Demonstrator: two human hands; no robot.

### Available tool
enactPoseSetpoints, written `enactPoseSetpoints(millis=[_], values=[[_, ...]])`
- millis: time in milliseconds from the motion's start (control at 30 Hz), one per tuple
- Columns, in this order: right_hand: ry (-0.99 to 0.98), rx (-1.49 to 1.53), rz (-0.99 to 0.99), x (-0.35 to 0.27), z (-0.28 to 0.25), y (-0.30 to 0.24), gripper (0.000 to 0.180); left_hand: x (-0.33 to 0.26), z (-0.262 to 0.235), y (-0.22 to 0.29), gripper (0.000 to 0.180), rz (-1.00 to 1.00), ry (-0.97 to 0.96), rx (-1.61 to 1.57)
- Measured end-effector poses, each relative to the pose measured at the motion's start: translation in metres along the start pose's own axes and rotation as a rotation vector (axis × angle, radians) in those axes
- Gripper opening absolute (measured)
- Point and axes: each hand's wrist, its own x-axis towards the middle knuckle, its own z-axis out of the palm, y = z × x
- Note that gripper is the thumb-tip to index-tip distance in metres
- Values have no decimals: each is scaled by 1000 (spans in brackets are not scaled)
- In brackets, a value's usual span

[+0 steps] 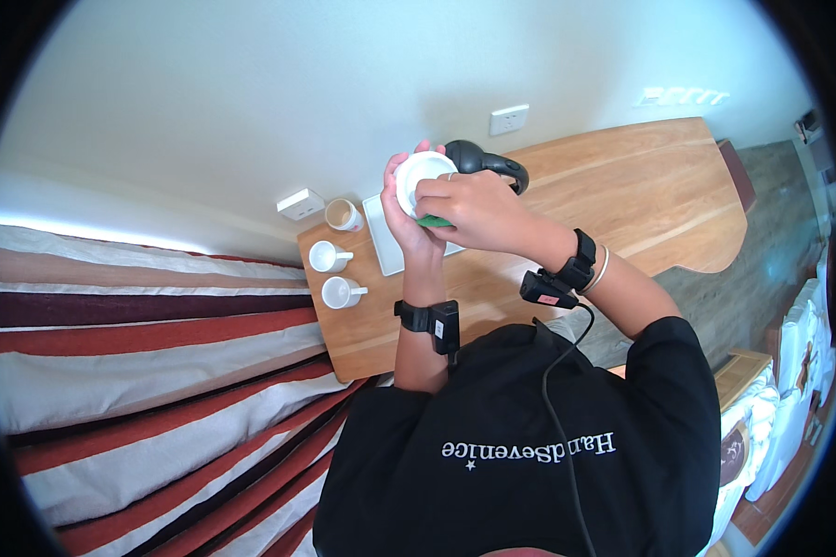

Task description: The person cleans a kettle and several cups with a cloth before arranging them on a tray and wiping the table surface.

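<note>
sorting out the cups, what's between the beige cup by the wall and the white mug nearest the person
Another white mug sits there on the wooden table, as the head view shows.

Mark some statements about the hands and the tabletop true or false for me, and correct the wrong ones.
1. The left hand holds a white cup. True.
2. The right hand is well apart from the white cup. False: its fingers are at the cup's mouth.
3. Something green shows below the right hand's fingers. True.
4. The black kettle-like item stands by the curtain. False: it is beyond the right hand, near the wall, while the curtain is at the far left.
5. Two white mugs stand left of the white tray. True.
</note>
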Motion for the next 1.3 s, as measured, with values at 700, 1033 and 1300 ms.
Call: enactPoseSetpoints(millis=[700,1033,1300], values=[[46,179,360,-18,-39,46,23,7,-17,8,32,-78,-59,-574],[-12,268,246,-13,-37,35,26,8,-22,7,33,-107,-103,-614],[-98,276,275,-12,-37,30,37,10,-21,5,38,-69,-34,-414]])
